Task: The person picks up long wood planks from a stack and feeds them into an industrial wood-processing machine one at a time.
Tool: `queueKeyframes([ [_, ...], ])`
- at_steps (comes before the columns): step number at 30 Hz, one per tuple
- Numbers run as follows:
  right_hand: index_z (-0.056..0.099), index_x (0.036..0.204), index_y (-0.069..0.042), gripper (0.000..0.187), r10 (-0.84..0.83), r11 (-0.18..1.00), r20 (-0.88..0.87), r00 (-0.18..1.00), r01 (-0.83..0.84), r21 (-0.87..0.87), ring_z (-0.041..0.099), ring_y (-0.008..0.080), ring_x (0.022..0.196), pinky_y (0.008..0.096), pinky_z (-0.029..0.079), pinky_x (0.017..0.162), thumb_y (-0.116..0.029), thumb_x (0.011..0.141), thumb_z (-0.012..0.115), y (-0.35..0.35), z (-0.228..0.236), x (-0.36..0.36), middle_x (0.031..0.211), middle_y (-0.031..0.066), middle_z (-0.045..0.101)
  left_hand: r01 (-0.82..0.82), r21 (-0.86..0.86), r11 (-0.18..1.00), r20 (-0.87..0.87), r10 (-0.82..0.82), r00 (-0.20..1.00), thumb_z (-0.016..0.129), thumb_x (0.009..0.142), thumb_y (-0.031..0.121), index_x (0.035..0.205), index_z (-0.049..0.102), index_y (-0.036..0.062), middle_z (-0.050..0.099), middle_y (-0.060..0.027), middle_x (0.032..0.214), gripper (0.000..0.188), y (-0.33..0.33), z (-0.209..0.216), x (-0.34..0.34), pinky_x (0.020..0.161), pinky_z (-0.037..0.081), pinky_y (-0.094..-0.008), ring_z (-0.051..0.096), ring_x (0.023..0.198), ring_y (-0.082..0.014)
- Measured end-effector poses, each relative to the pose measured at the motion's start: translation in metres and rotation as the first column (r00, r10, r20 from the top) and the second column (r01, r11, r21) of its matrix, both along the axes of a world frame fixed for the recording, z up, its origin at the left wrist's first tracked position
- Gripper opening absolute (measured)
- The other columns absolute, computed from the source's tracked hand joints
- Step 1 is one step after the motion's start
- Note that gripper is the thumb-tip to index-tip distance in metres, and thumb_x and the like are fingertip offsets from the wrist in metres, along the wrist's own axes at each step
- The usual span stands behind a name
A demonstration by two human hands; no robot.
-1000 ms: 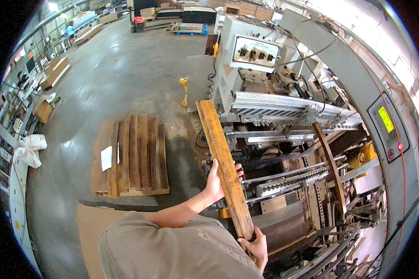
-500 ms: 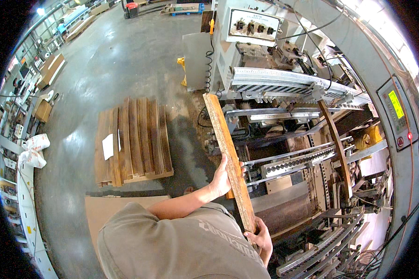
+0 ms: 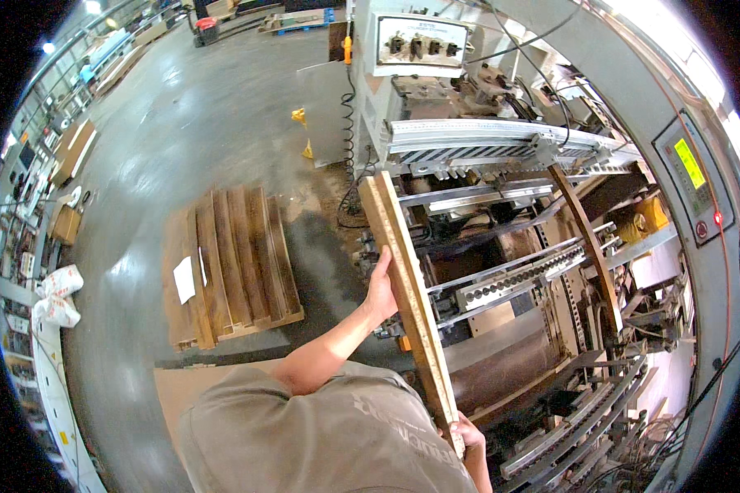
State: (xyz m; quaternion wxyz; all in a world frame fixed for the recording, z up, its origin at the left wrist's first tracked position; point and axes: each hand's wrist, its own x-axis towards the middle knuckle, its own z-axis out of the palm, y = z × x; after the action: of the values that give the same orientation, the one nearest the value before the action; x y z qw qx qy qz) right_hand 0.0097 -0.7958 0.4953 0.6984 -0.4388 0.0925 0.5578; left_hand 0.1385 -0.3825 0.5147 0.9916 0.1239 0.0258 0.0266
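Note:
A long narrow wooden board [image 3: 411, 304] slants across the view in front of me, its far end beside the machine and its near end by my body. My left hand [image 3: 381, 287] is closed on its left edge near the middle, with the fingers hidden behind the wood. Around the near end my right hand [image 3: 467, 434] is wrapped, its fingers partly hidden. Just right of the board lies a machine bed with metal rails [image 3: 518, 283]. Another dark wooden strip [image 3: 588, 246] rests across those rails.
Left of me a stack of brown boards [image 3: 234, 263] stands on the floor with a white paper sheet [image 3: 184, 279] on it. A control box with knobs [image 3: 422, 47] is at the machine's far end. On the right frame sits a lit control panel [image 3: 689, 168]. Coiled cable [image 3: 349, 123] hangs nearby.
The board has rolled in my hands, so a different long face and a pale edge now show. Both hands still hold it. My view has shifted slightly.

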Motion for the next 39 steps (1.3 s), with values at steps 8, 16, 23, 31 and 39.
queueKeyframes([
  [8, 0.061, 0.121, 0.002, 0.051, 0.231, 0.871, 0.506, 0.831, 0.055, -0.489, 0.064, 0.0144, 0.097, 0.0312, 0.053, 0.088, -0.013, 0.08, 0.087, -0.024, 0.072, 0.025, 0.109, 0.007, 0.07, -0.052, 0.325, 0.944, -0.518, 0.223, 0.826, 0.065, 0.088, 0.069, 0.143, 0.04, 0.005, 0.043, -0.0129, 0.149, 0.088, -0.037, -0.03, 0.079, 0.12, 0.024, -0.0518, 0.035, 0.144, -0.0275],
  [16, 0.065, 0.105, -0.004, 0.043, 0.482, 0.518, 0.654, 0.583, 0.412, -0.75, 0.064, 0.0192, 0.075, 0.034, 0.051, 0.071, -0.018, 0.073, 0.09, -0.052, 0.114, 0.058, 0.09, 0.0123, 0.071, -0.012, 0.29, 0.957, -0.594, 0.191, 0.781, 0.071, 0.09, 0.058, 0.143, 0.05, 0.0106, 0.056, -0.0094, 0.136, 0.074, -0.111, 0.005, 0.149, 0.103, 0.044, -0.0484, 0.054, 0.123, -0.0255],
  [23, 0.058, 0.113, -0.008, 0.05, 0.827, 0.172, 0.557, 0.076, 0.91, -0.378, 0.059, 0.0338, 0.111, 0.0458, 0.049, 0.092, -0.001, 0.066, 0.074, -0.077, 0.041, 0.117, 0.115, 0.0114, 0.062, -0.033, 0.288, 0.957, -0.452, 0.166, 0.876, 0.085, 0.08, 0.039, 0.106, 0.061, 0.0114, 0.066, -0.0048, 0.088, 0.044, -0.138, -0.007, 0.243, 0.071, 0.054, -0.0397, 0.063, 0.079, -0.0208],
  [31, 0.053, 0.123, -0.009, 0.05, 0.829, -0.04, 0.43, 0.359, 0.804, -0.593, 0.059, 0.0295, 0.11, 0.0411, 0.044, 0.099, -0.009, 0.077, 0.073, -0.073, 0.012, 0.212, 0.115, 0.0089, 0.062, -0.231, 0.396, 0.889, -0.417, 0.398, 0.817, 0.076, 0.086, 0.036, 0.111, 0.063, 0.0024, 0.07, -0.009, 0.099, 0.044, -0.151, -0.064, 0.342, 0.078, 0.056, -0.0437, 0.068, 0.088, -0.0242],
  [39, 0.06, 0.111, -0.001, 0.051, 0.707, 0.22, 0.695, 0.13, 0.894, -0.391, 0.062, 0.0385, 0.101, 0.0496, 0.047, 0.091, -0.039, 0.084, 0.078, -0.103, 0.027, 0.234, 0.107, 0.0199, 0.066, 0.0, 0.658, 0.753, -0.625, 0.547, 0.557, 0.057, 0.094, 0.067, 0.146, 0.043, -0.004, 0.05, -0.0237, 0.147, 0.09, -0.15, -0.082, 0.406, 0.108, 0.04, -0.0482, 0.049, 0.133, -0.0396],
])
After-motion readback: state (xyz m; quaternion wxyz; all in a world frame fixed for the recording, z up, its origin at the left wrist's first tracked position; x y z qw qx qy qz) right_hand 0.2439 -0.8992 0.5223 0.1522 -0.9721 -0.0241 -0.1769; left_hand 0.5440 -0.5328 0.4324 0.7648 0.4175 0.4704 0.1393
